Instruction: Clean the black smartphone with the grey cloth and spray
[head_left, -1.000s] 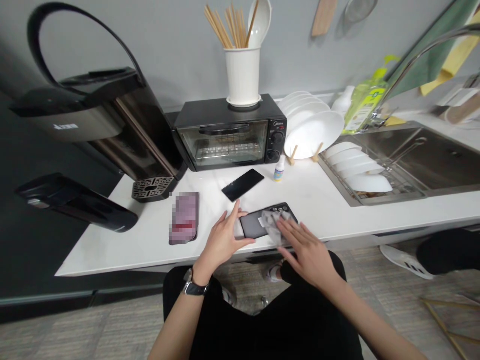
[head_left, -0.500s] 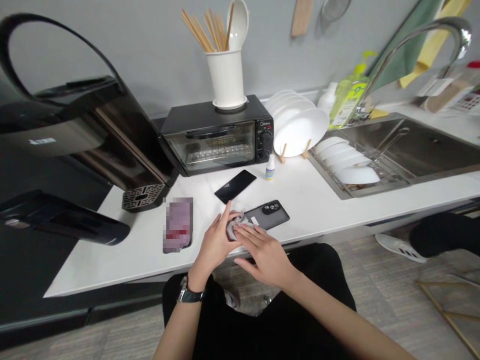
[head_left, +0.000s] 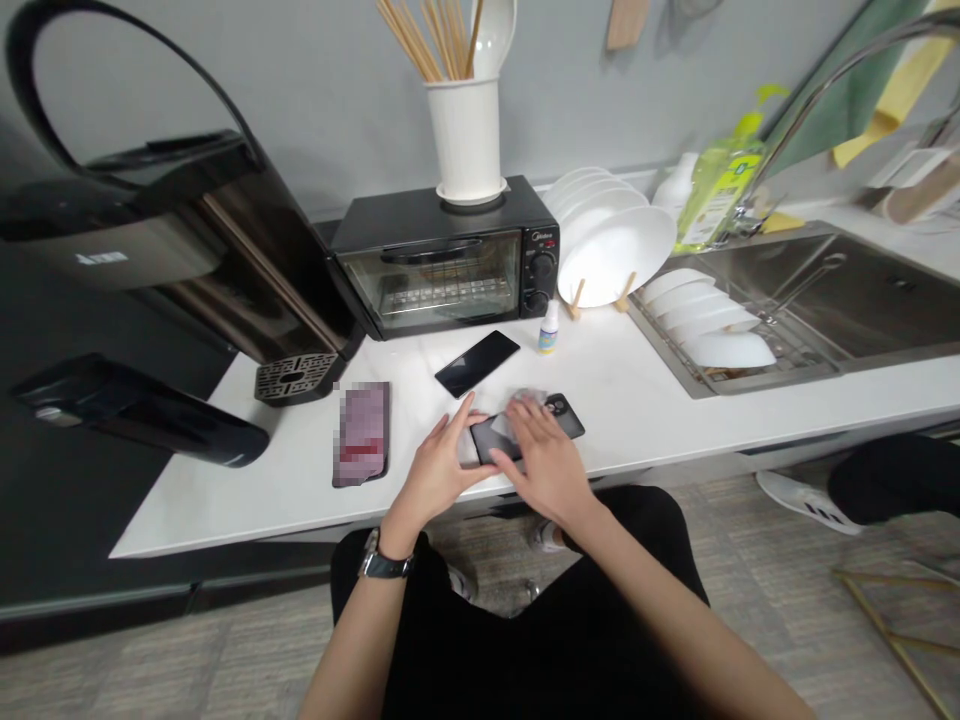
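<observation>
A dark phone (head_left: 487,440) lies back up near the counter's front edge, its camera bump at the right end. My left hand (head_left: 442,465) rests at the phone's left end, thumb and fingers spread apart. Under the fingers of my right hand (head_left: 544,460) a crumpled translucent wipe (head_left: 504,425) is pressed onto the phone's back. Behind them lies a second phone (head_left: 478,363) with a black screen. A small white spray bottle (head_left: 549,328) stands to its right. At the left is a blurred-out purple object (head_left: 363,430).
A black toaster oven (head_left: 442,270) carries a white utensil holder (head_left: 466,140). Left are a tall dark appliance (head_left: 255,260) and a dark bottle (head_left: 150,410). Right are racked plates (head_left: 615,255), bowls (head_left: 720,325) and a sink (head_left: 877,290). Another person's shoe (head_left: 806,500) shows below.
My right hand has moved right with the wipe, from the phone's left end onto its back. My left hand stays near the left end. The view has shifted slightly.
</observation>
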